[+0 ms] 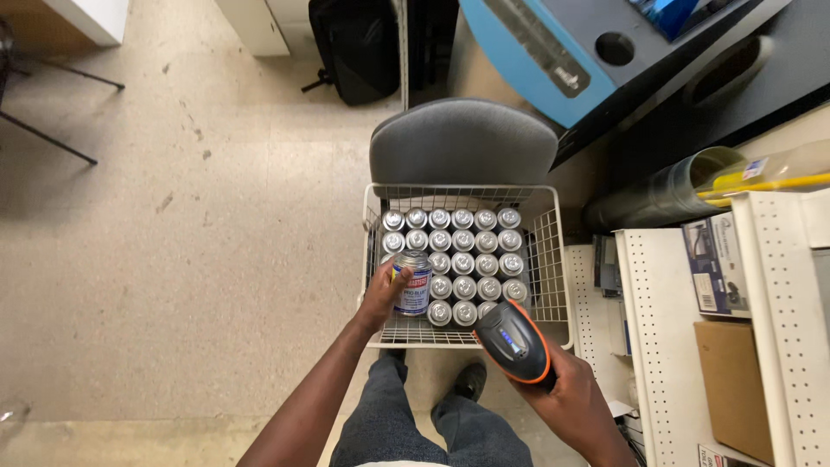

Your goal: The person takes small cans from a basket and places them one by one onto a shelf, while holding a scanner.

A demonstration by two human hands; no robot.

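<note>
Wire basket (553,259), white, set on a grey chair (462,143): used as landmark. Inside it, rows of silver-lidded cans (462,251) are packed upright toward the chair back. One can (413,284), blue-and-white labelled, is clamped in the grip of the left hand (380,298) at the basket's near left corner, raised above the others. A handheld scanner (516,342), dark with orange trim, is clasped by the right hand (575,402) just over the basket's near rim. White pegboard shelving (666,346) stands right of the basket.
</note>
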